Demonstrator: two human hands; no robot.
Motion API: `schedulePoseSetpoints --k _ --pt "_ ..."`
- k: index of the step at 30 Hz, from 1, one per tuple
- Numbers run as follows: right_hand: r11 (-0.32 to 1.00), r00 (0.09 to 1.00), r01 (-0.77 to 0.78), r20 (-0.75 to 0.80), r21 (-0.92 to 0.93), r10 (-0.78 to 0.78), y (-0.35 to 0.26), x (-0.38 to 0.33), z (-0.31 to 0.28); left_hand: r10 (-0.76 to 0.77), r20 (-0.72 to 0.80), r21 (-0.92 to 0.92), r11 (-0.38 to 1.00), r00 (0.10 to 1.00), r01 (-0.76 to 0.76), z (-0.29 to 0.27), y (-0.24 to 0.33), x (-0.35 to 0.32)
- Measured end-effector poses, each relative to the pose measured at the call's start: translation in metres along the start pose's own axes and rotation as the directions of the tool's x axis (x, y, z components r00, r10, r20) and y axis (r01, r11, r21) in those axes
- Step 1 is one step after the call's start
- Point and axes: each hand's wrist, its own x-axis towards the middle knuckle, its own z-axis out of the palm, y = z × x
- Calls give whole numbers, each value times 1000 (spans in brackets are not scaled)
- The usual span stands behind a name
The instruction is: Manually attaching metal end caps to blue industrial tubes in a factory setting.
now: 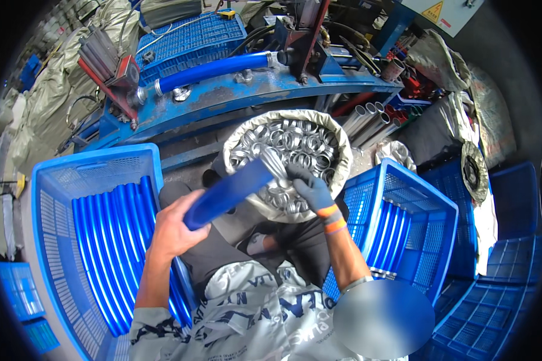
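A short blue tube (230,191), smeared by motion, slants across my lap. My left hand (176,225), bare, is closed round its lower end. At the upper end sits a silvery ribbed metal ring (273,165). My right hand (312,190), in a dark glove with an orange band at the wrist, pinches this ring; its fingertips are partly hidden. Just beyond both hands stands a round pale sack (342,144) with its rim rolled back, filled with several loose metal rings (292,139) of the same look.
To my left, a blue crate (96,156) holds long blue tubes (111,240). Another blue crate (424,189) at my right has tubes with metal ends. Ahead runs a blue metal bench machine (211,99) with a blue tube (214,70) across it. Steel pipes (367,120) stand beyond the sack.
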Motion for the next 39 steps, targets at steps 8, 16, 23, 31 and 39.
schedulePoseSetpoints --k 8,16,23,31,39 --pt "-16 986 149 150 -989 -73 106 14 -10 -306 -193 -677 729 932 100 1 2 -5" --pt "858 996 -84 24 507 83 4 -22 50 -603 -136 -986 160 786 -47 58 -41 -47" --pt "930 998 61 -47 362 -47 -39 -53 46 -592 -103 -994 97 799 -56 98 -27 -23" --pt "978 995 -6 -92 206 26 -56 -53 68 -552 -158 -982 176 819 -70 85 -25 -24" --pt "999 997 -44 -58 -20 43 -90 -36 80 -519 -215 -968 226 827 -110 77 -38 -12"
